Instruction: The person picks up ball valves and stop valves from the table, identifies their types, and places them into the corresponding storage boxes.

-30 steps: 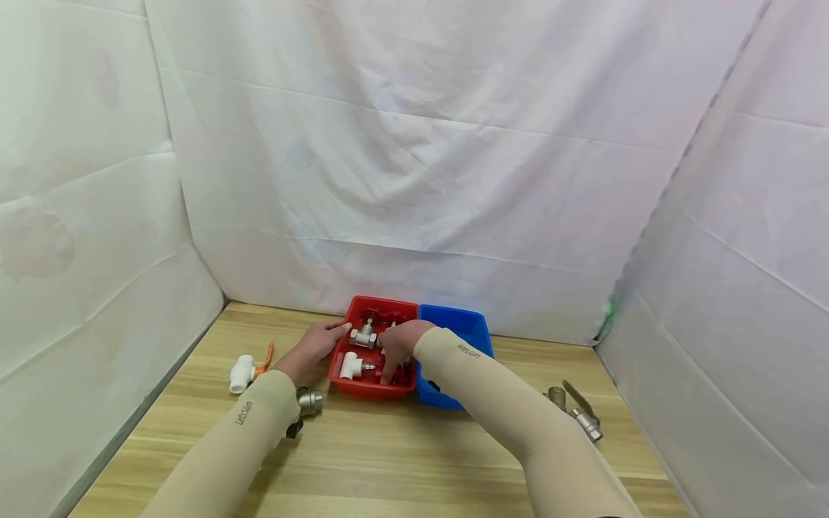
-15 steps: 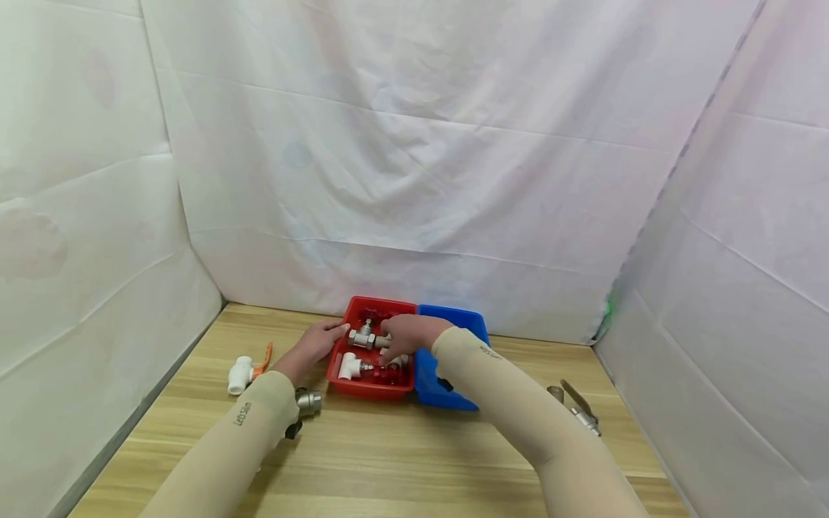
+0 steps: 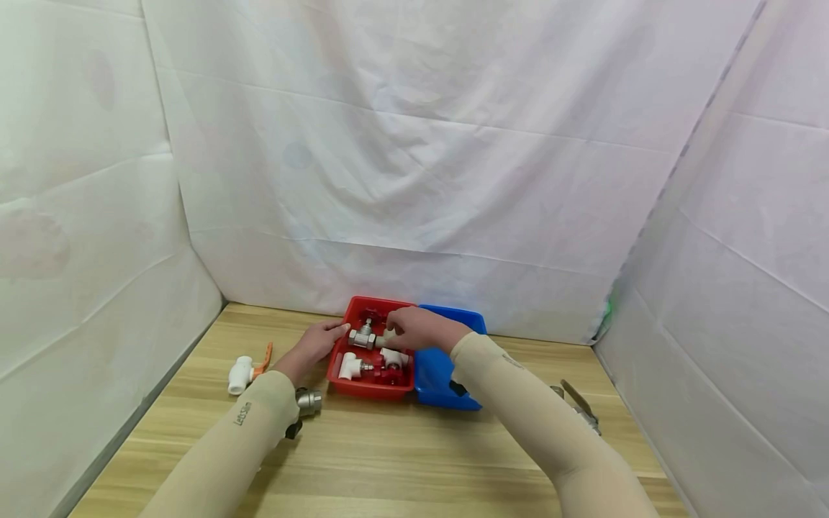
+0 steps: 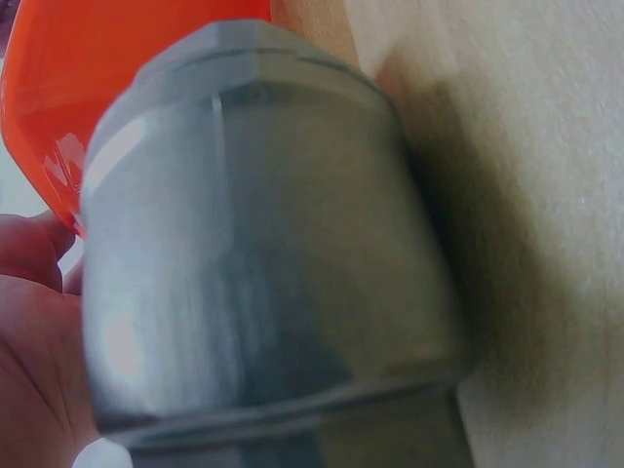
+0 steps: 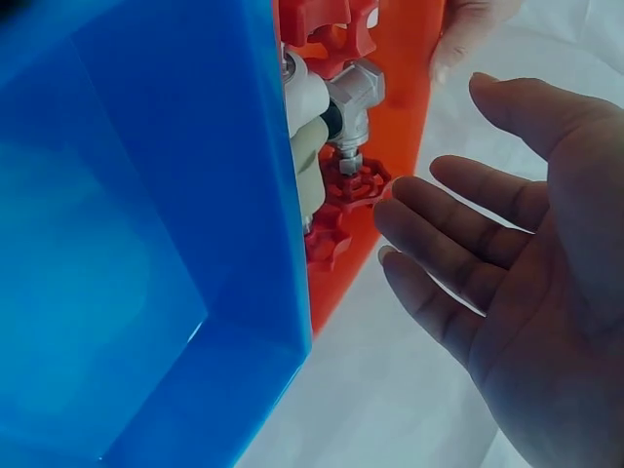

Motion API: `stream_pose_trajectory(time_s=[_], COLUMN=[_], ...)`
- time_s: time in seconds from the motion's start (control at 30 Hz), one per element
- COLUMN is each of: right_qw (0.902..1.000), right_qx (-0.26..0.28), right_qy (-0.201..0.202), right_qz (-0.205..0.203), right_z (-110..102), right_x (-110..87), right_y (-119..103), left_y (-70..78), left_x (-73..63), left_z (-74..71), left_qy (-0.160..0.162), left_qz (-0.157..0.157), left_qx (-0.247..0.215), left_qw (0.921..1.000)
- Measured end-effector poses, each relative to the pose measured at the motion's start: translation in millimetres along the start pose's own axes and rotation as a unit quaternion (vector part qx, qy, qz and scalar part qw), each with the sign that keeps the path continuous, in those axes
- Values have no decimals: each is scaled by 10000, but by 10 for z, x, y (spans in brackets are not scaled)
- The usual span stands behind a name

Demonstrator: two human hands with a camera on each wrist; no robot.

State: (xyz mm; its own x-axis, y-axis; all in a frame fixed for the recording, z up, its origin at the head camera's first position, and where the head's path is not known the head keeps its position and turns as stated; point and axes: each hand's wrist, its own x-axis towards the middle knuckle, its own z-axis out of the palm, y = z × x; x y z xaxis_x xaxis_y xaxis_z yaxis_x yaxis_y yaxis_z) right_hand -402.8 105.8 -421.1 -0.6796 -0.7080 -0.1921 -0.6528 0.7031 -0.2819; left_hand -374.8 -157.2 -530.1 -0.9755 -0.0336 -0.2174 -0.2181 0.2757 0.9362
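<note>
My left hand (image 3: 314, 344) pinches the red rectangular plastic tray (image 3: 370, 392) at its nine o'clock rim; right hand (image 3: 424, 327), empty, fingers extended, hovers at two. Silver tee-shaped metal valve (image 3: 361, 339) lies inside, eleven o'clock. Careless left withdrawal could knock the grey cylindrical metal valve (image 3: 309, 401), seven o'clock.

left wrist view: red bin (image 4: 78, 68), partly behind metal valve (image 4: 263, 244) (itself blurred) | right wrist view: blue bin (image 5: 224, 166), cut off left

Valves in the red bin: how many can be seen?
4: a metal valve, back left; a white valve, front left; another white valve, front right; a cream valve, back right, partly behind the right hand. More may be hidden.
</note>
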Motion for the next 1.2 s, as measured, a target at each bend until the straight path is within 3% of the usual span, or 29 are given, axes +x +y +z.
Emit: stream_pose_trajectory(time_s=[0.33, 0.67, 1.2], right_qw=[9992, 9970, 9905], right_qx=[-6, 186, 676], right_qy=[371, 743, 1161], right_qz=[-123, -114, 280], right_z=[-34, -89, -131], right_x=[-180, -446, -891], right_y=[84, 326, 670], left_y=[-17, 6, -34], left_x=[1, -5, 41], left_z=[7, 19, -26], left_qy=[15, -34, -2], left_qz=[5, -43, -125], left_qx=[-49, -32, -85], left_qw=[10000, 10000, 9999])
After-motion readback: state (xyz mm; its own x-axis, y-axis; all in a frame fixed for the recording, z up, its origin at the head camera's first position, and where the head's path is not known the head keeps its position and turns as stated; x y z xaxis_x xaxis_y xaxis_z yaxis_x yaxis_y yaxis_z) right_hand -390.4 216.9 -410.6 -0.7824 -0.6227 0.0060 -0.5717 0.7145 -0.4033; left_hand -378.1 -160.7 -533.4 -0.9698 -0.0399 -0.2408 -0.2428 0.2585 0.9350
